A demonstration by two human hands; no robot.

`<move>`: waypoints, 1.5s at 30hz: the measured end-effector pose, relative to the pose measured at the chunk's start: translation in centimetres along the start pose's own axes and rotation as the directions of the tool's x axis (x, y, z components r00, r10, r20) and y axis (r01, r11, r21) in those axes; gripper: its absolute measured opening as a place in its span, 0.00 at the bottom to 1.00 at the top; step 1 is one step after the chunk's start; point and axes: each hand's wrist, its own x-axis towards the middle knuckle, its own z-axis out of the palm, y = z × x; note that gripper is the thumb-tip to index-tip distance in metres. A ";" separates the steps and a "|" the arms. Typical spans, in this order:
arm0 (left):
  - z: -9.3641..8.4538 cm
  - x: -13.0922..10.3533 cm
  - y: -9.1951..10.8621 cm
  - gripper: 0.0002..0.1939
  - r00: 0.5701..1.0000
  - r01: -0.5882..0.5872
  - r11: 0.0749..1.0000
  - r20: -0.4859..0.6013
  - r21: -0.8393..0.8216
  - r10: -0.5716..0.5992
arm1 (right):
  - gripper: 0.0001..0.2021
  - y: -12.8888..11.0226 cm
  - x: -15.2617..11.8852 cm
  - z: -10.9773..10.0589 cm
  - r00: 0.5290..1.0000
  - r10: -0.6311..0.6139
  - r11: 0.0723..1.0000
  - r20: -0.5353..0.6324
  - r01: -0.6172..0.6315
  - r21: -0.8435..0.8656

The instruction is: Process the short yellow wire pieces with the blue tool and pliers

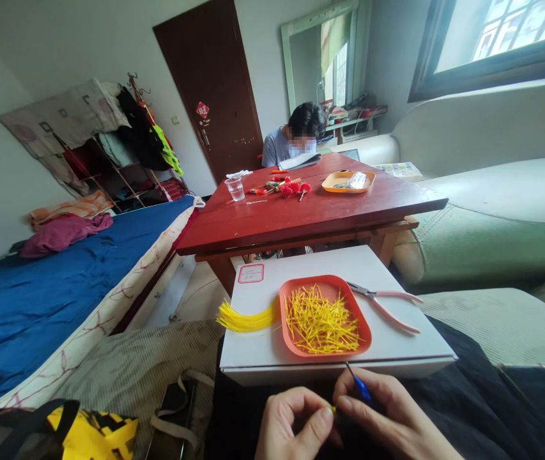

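Note:
Low in the view, my left hand (pixel 294 423) is closed in a pinch on a small yellow piece (pixel 333 409), mostly hidden by the fingertips. My right hand (pixel 387 412) meets it there, closed around a blue-handled tool (pixel 361 388) whose thin dark shaft points up and away. Just beyond the hands, a white box (pixel 262 354) carries an orange-red tray (pixel 365 338) full of short yellow strands (pixel 322 322). A bundle of longer yellow strands (pixel 248 317) lies left of the tray. Pliers with pink handles (pixel 391 306) rest on the right, their jaws touching or close to the tray rim.
Behind the box stands a red table (pixel 248 223) with a clear cup (pixel 235 189), red tassel-like items (pixel 294 188) and an orange tray (pixel 326 186). A person (pixel 279 147) bends over papers there. A blue-covered bed (pixel 85 275) is left, a pale sofa (pixel 506 211) right.

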 end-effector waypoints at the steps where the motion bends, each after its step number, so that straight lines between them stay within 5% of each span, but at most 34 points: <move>1: 0.0 0.1 0.0 0.20 0.999 0.043 0.997 0.024 -0.071 -0.042 | 0.17 0.1 0.0 0.0 1.000 -0.006 1.000 -0.003 0.006 0.008; 8: 0.0 0.3 0.0 0.21 0.963 0.264 0.893 0.151 -0.364 -0.223 | 0.17 0.8 -0.1 -0.2 0.999 -0.027 1.000 0.023 0.028 -0.011; 22: 0.3 0.1 0.5 0.23 0.981 0.177 0.945 0.122 -0.277 -0.148 | 0.21 0.4 0.3 0.2 1.000 0.004 1.000 0.019 -0.003 -0.013; 45: 0.3 0.1 0.3 0.22 0.973 0.224 0.920 0.134 -0.323 -0.190 | 0.21 0.2 0.4 0.1 1.000 0.016 1.000 0.006 -0.015 -0.013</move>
